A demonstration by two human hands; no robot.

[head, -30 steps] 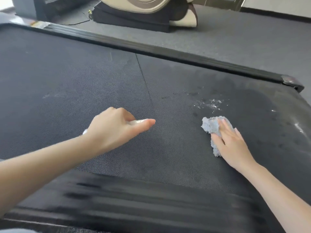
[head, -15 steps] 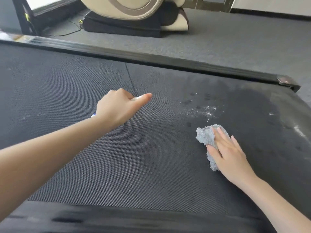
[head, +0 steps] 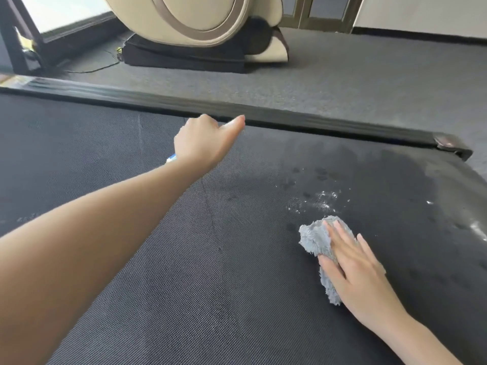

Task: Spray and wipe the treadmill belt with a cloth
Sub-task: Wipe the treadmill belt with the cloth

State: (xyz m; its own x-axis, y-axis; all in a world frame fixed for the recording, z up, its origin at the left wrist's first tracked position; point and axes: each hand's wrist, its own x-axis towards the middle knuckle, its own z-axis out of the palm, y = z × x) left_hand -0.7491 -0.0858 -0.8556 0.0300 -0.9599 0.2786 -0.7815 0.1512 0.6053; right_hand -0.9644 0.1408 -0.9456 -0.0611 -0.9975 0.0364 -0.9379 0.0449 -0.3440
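Observation:
The dark woven treadmill belt (head: 184, 272) fills the lower view. My left hand (head: 203, 139) reaches out over the belt near its far rail, fingers curled round a small white spray bottle (head: 171, 158); only a white and blue bit of the bottle shows under my wrist. My right hand (head: 353, 262) lies flat with straight fingers on a crumpled grey cloth (head: 315, 239), pressing it onto the belt at the right. White foamy spray droplets (head: 322, 198) and dark wet patches sit just beyond the cloth.
A black side rail (head: 290, 119) with an end cap (head: 448, 143) borders the belt's far side. Beyond it lies grey carpet (head: 369, 83) with a beige and black massage chair base (head: 200, 35) and a thin cable (head: 92, 69). A dark frame post (head: 15, 40) stands at far left.
My left hand with the bottle has moved forward, away from me, toward the far rail. My right hand and the cloth have stayed near the wet patch, and the view has tilted upward.

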